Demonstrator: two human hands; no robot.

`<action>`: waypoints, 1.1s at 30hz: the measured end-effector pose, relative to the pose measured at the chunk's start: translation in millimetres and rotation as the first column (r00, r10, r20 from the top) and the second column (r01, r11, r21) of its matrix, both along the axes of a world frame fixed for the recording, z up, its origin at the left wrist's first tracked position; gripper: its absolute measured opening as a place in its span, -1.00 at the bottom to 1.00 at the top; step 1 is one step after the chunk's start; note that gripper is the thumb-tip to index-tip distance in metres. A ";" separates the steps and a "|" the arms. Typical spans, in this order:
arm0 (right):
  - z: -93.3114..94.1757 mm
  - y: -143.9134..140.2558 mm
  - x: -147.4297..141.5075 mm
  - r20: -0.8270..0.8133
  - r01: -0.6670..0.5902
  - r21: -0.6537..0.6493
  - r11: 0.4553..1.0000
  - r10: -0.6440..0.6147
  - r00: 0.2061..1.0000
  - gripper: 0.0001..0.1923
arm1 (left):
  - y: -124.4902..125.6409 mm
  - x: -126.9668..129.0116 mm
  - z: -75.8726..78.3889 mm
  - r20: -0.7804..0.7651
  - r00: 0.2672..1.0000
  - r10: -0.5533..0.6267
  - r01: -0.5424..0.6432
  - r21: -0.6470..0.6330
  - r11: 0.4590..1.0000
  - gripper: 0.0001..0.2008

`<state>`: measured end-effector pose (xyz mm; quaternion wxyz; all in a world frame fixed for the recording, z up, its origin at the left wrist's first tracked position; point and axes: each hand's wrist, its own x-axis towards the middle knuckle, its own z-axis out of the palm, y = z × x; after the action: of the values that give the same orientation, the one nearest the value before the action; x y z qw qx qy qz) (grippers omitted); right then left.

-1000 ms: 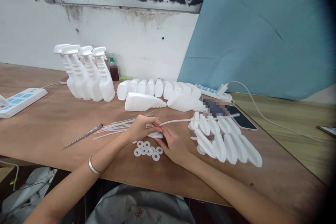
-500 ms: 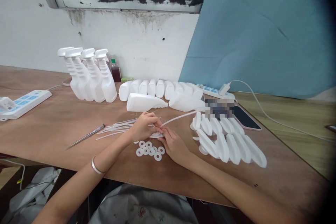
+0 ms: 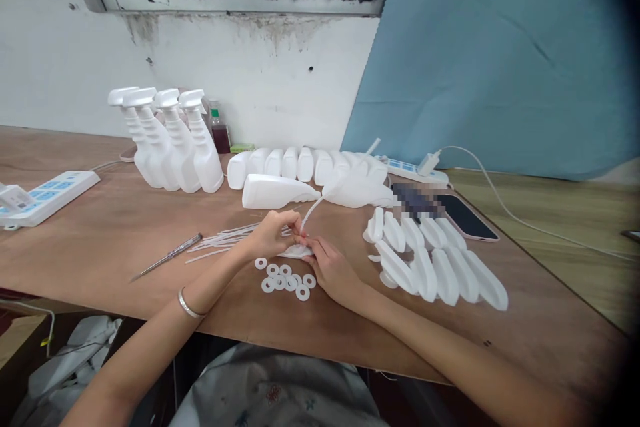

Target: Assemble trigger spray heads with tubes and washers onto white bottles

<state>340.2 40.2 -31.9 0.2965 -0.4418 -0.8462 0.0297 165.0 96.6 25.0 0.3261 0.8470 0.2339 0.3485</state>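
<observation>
White tube (image 3: 320, 200) pinched by left hand (image 3: 273, 235).

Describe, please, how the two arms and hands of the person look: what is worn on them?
Both forearms are bare, with no sleeves and no gloves. The left hand has a thin silver bangle round its wrist. The right hand and its wrist show no jewellery. No watch, ring or marking can be made out on either hand.

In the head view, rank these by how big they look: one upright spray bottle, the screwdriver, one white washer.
1. Spray bottle, largest.
2. Screwdriver, long but thin.
3. Washer, smallest, though it lies nearest the camera.
</observation>
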 end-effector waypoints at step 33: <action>30.9 -1.6 5.6 -0.651 -0.178 -0.348 0.921 -0.100 0.753 -0.71 | 93.2 -88.5 15.0 -0.147 0.389 0.910 -0.835 0.361 0.415 -0.65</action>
<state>345.8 38.6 -1.0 0.4801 -0.4347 -0.6736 0.3562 76.5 189.8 40.1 -0.0500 0.6695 0.6537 0.3493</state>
